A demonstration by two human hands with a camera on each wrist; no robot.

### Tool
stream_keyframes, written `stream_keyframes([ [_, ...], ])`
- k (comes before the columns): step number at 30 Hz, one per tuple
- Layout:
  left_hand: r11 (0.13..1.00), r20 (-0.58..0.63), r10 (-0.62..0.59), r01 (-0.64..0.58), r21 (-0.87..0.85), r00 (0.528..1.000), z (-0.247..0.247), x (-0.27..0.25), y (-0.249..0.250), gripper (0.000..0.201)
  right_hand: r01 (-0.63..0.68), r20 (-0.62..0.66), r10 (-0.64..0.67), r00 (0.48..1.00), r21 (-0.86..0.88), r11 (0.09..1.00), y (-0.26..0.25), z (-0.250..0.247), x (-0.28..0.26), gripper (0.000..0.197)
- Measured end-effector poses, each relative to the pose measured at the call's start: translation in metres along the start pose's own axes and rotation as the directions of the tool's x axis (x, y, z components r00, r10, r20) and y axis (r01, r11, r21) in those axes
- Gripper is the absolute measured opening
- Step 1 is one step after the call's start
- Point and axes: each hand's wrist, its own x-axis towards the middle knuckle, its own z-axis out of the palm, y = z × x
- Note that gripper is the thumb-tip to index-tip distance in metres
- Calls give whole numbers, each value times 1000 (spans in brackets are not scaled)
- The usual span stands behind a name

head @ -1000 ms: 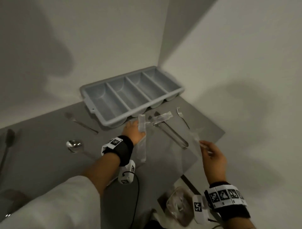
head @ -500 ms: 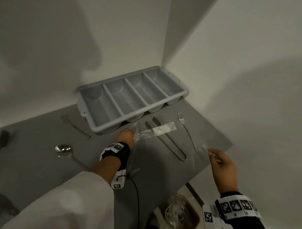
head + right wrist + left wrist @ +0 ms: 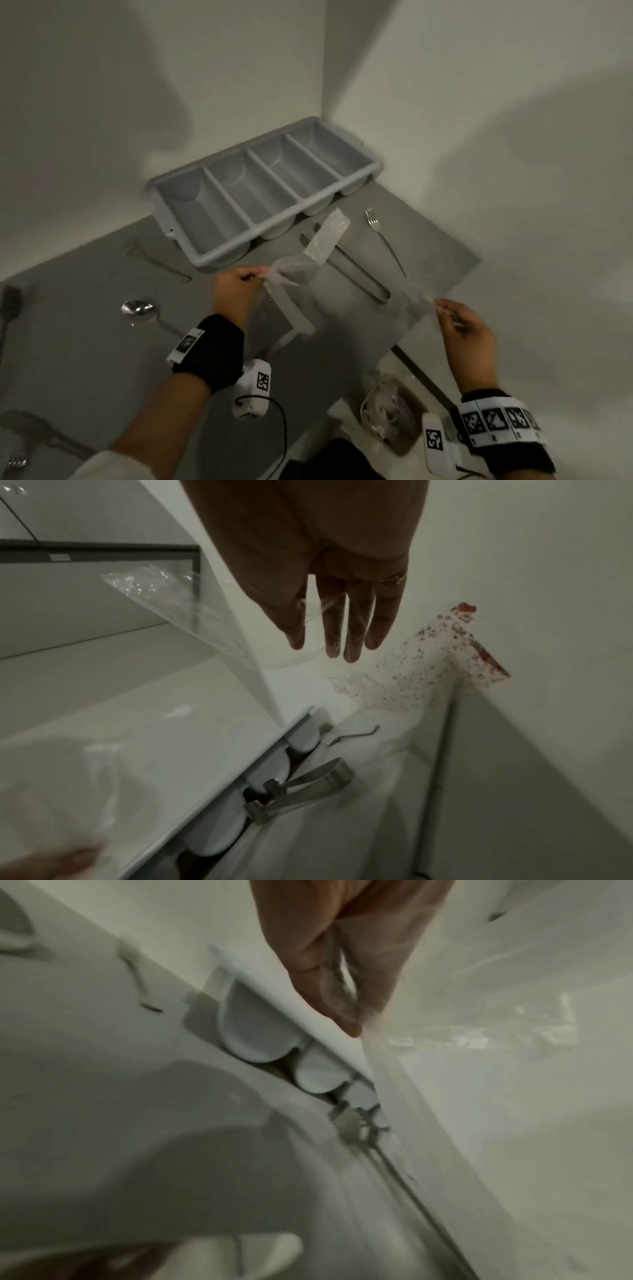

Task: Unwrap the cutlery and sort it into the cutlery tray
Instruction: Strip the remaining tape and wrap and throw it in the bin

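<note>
A clear plastic wrap (image 3: 301, 270) with a white paper strip (image 3: 327, 238) stretches in the air between both hands, above the grey table. My left hand (image 3: 260, 274) pinches its left end, just in front of the empty grey cutlery tray (image 3: 239, 236). My right hand (image 3: 438, 306) pinches the far end of the film near the table's right edge. In the right wrist view the film (image 3: 205, 631) runs between thumb and fingers (image 3: 352, 631). Bare metal tongs (image 3: 356, 274) lie under the film, with a fork (image 3: 385, 243) to their right.
A large spoon (image 3: 138, 308) and another fork (image 3: 154, 262) lie left of the tray. A dark utensil (image 3: 10, 301) sits at the far left edge, a fork (image 3: 17, 460) at the bottom left. A container of crumpled wrap (image 3: 387, 414) stands below the table's right corner. Walls close behind the tray.
The wrap has come up off the tongs and now hangs spread between both hands. The left hand has drawn its end leftwards and towards me, and the white strip has swung up.
</note>
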Motion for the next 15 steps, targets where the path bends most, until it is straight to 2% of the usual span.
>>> stream_keyframes([
  [2, 993, 75, 83, -76, -85, 994, 8, -25, 9, 19, -66, -79, 66, 995, 3, 998, 15, -17, -26, 14],
  [4, 988, 194, 153, -145, -52, 969, 33, -45, 8, 19, -120, -166, 118, 979, -1, 993, 33, -38, -53, 14],
  [8, 964, 441, 215, -261, 45, 871, 106, -84, -14, 18, -244, -287, 227, 930, -24, 969, 74, -78, -105, 15],
  [12, 957, 627, 157, -273, 93, 763, 177, -119, -40, 19, -368, -397, 339, 853, 3, 930, 109, -110, -142, 16],
  [15, 954, 686, 45, -235, 186, 726, 224, -137, -68, 17, -443, -458, 443, 771, 114, 889, 145, -125, -159, 17],
])
